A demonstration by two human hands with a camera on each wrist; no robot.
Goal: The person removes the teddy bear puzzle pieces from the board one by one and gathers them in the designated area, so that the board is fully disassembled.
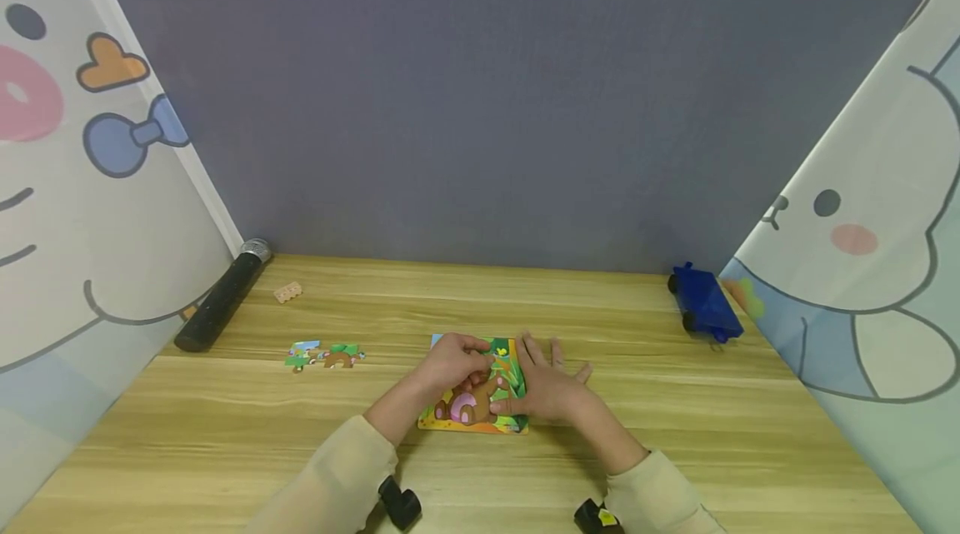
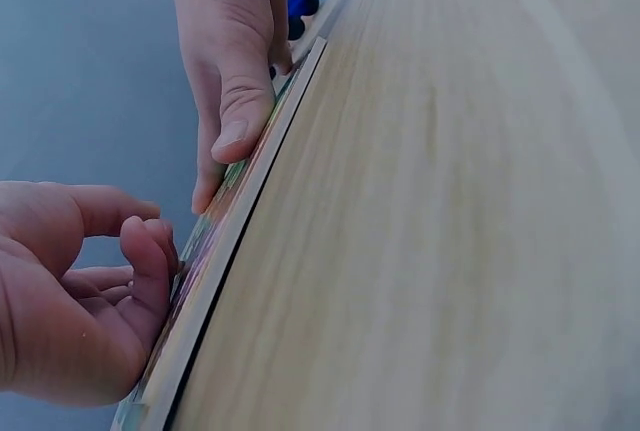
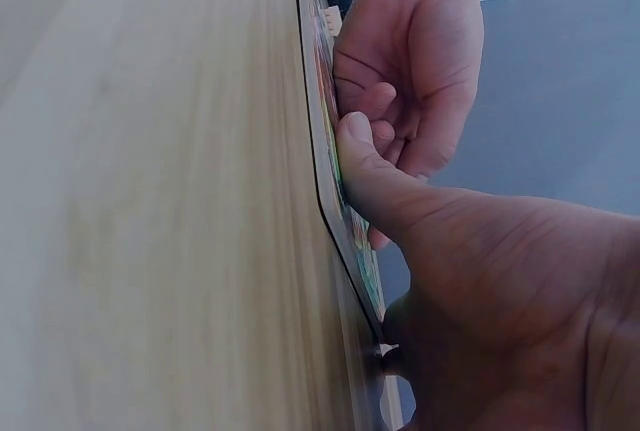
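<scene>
A jigsaw puzzle board (image 1: pixel 468 427) with a brown bear picture lies flat on the wooden table. Over its upper middle is my left hand (image 1: pixel 453 363), fingers curled and fingertips right at the picture; I cannot tell whether they pinch a piece. My right hand (image 1: pixel 551 388) spreads its fingers across the board's right edge. Its thumb (image 3: pixel 365 156) rests on the picture, while the other fingers reach past the edge toward the table. Both hands cover parts of the picture. Several loose puzzle pieces (image 1: pixel 339 357) lie in a small cluster left of the board.
A black microphone (image 1: pixel 225 296) leans toward the back left edge, with a small beige toy brick (image 1: pixel 288 292) beside it. At the back right sits a blue toy cart (image 1: pixel 705 301) with black wheels. A grey partition (image 1: pixel 480 101) closes the back; printed panels flank the table.
</scene>
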